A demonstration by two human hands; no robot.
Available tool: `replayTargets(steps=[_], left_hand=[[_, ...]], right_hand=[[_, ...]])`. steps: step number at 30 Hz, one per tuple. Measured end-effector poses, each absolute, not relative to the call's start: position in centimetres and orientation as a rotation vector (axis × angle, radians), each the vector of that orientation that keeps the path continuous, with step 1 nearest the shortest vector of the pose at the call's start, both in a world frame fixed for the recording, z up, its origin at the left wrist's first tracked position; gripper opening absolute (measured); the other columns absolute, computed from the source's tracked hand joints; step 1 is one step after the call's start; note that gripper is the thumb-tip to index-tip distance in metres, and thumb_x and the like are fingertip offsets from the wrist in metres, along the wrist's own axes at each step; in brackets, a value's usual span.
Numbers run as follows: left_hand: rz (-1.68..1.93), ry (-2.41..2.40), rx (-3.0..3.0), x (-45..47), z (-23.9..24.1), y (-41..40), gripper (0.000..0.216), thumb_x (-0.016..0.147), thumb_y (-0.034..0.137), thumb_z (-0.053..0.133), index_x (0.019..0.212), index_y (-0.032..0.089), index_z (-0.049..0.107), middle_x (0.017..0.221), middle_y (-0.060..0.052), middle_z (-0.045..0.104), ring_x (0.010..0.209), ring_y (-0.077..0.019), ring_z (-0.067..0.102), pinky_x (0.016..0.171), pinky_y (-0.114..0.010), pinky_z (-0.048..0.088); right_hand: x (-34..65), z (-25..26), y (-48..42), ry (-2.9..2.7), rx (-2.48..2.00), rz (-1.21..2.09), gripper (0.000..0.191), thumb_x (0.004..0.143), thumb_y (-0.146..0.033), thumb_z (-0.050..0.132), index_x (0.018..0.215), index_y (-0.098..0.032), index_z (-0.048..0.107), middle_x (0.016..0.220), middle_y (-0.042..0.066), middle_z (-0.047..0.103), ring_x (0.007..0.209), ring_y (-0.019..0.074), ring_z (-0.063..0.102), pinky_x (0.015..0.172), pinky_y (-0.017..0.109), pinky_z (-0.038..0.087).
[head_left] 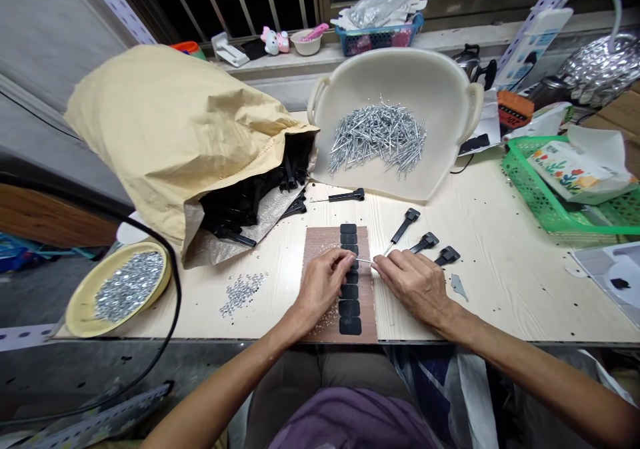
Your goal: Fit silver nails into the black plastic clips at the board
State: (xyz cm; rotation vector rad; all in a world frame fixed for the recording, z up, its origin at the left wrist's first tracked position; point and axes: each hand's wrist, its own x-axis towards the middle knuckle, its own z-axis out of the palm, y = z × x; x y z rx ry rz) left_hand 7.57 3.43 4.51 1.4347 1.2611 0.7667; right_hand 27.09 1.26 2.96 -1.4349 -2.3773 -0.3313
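My left hand [325, 281] pinches one end of a thin metal pin [364, 260] above a brown board [311, 239]. The fingers of my right hand [419, 288] are closed on the pin's other end. Down the board runs a column of black rounded pads [350, 292], partly covered by my left fingers. Just beyond my right fingertips lies a black plastic piece [405, 224] with a metal pin sticking out of it. Two similar black pieces [425, 242] [447, 256] lie by my right knuckles, and another black piece [347, 196] lies beyond the board.
A white basin [445, 102] holds many metal pins. Black parts spill from a tan sack [165, 116]. A yellow bowl [80, 306] holds small shiny pieces, with more pieces [242, 294] scattered on the table. At the right is a green basket [530, 199]; a black cable [176, 282] curves at the left.
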Motion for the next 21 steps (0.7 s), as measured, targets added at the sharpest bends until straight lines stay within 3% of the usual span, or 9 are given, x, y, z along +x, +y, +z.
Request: replayTargets(steps=[2, 5, 8, 12, 14, 16, 19, 21], left_hand=[[0.825, 1.235, 1.243, 8.6, 3.8, 3.0, 0.033, 0.083, 0.045, 0.056, 0.090, 0.016, 0.071, 0.075, -0.005, 0.066, 0.058, -0.0136, 0.057, 0.057, -0.026, 0.046], [1.041, 1.200, 1.072, 10.5, 3.1, 2.4, 0.029, 0.081, 0.041, 0.061, 0.092, 0.016, 0.072, 0.090, -0.007, 0.070, 0.079, -0.0171, 0.063, 0.075, -0.029, 0.049], [1.206, 1.224, 0.990, 11.7, 3.3, 2.3, 0.026, 0.081, 0.039, 0.061, 0.091, 0.016, 0.070, 0.094, -0.007, 0.070, 0.088, -0.0173, 0.063, 0.082, -0.029, 0.048], [1.270, 1.178, 0.960, 11.4, 5.2, 2.7, 0.024, 0.086, 0.039, 0.055, 0.091, 0.017, 0.061, 0.095, -0.007, 0.069, 0.087, -0.0152, 0.063, 0.082, -0.028, 0.048], [1.249, 1.164, 0.995, 10.8, 6.2, 2.8, 0.023, 0.088, 0.040, 0.053, 0.091, 0.017, 0.057, 0.087, -0.004, 0.068, 0.076, -0.0126, 0.063, 0.077, -0.027, 0.049], [1.194, 1.158, 1.030, 10.3, 7.0, 2.6, 0.025, 0.088, 0.042, 0.051, 0.093, 0.018, 0.055, 0.073, 0.000, 0.063, 0.058, -0.0085, 0.057, 0.062, -0.022, 0.049], [1.074, 1.123, 1.007, 10.1, 7.4, 2.1, 0.028, 0.087, 0.045, 0.051, 0.094, 0.018, 0.053, 0.061, 0.006, 0.049, 0.040, -0.0042, 0.039, 0.038, -0.016, 0.036], [0.993, 1.075, 0.957, 10.2, 7.3, 1.7, 0.030, 0.086, 0.047, 0.052, 0.093, 0.018, 0.052, 0.058, 0.008, 0.044, 0.037, -0.0031, 0.031, 0.032, -0.014, 0.027]], right_hand=[[26.3, 2.5, 1.3, -2.255, -1.523, -0.258, 0.024, 0.097, -0.026, 0.040, 0.083, -0.017, 0.058, 0.073, 0.002, 0.059, 0.064, 0.0121, 0.050, 0.058, 0.027, 0.030], [24.5, 2.1, 1.3, -2.148, -1.608, -0.193, 0.028, 0.097, -0.025, 0.037, 0.078, -0.017, 0.055, 0.072, 0.003, 0.057, 0.060, 0.0111, 0.051, 0.052, 0.026, 0.030], [22.9, 2.5, 1.0, -2.110, -1.633, -0.171, 0.029, 0.098, -0.024, 0.033, 0.083, -0.017, 0.057, 0.073, 0.004, 0.058, 0.061, 0.0127, 0.053, 0.050, 0.026, 0.031], [22.9, 4.6, 1.3, -2.168, -1.524, 0.009, 0.027, 0.098, -0.029, 0.035, 0.103, -0.017, 0.059, 0.084, 0.007, 0.063, 0.074, 0.0166, 0.058, 0.063, 0.028, 0.041], [23.8, 5.8, 2.0, -2.135, -1.476, 0.019, 0.026, 0.097, -0.027, 0.036, 0.106, -0.016, 0.058, 0.090, 0.008, 0.064, 0.080, 0.0187, 0.058, 0.074, 0.031, 0.042], [24.8, 6.7, 2.8, -2.113, -1.399, -0.024, 0.028, 0.096, -0.022, 0.036, 0.116, -0.015, 0.054, 0.096, 0.010, 0.064, 0.086, 0.0202, 0.057, 0.080, 0.034, 0.042], [25.7, 7.2, 4.0, -2.243, -1.219, -0.054, 0.036, 0.094, -0.016, 0.037, 0.129, -0.014, 0.046, 0.100, 0.010, 0.064, 0.092, 0.0203, 0.054, 0.085, 0.035, 0.040], [25.8, 7.0, 4.4, -2.341, -1.152, -0.086, 0.034, 0.094, -0.015, 0.038, 0.126, -0.015, 0.050, 0.094, 0.008, 0.064, 0.089, 0.0198, 0.053, 0.088, 0.037, 0.038]])
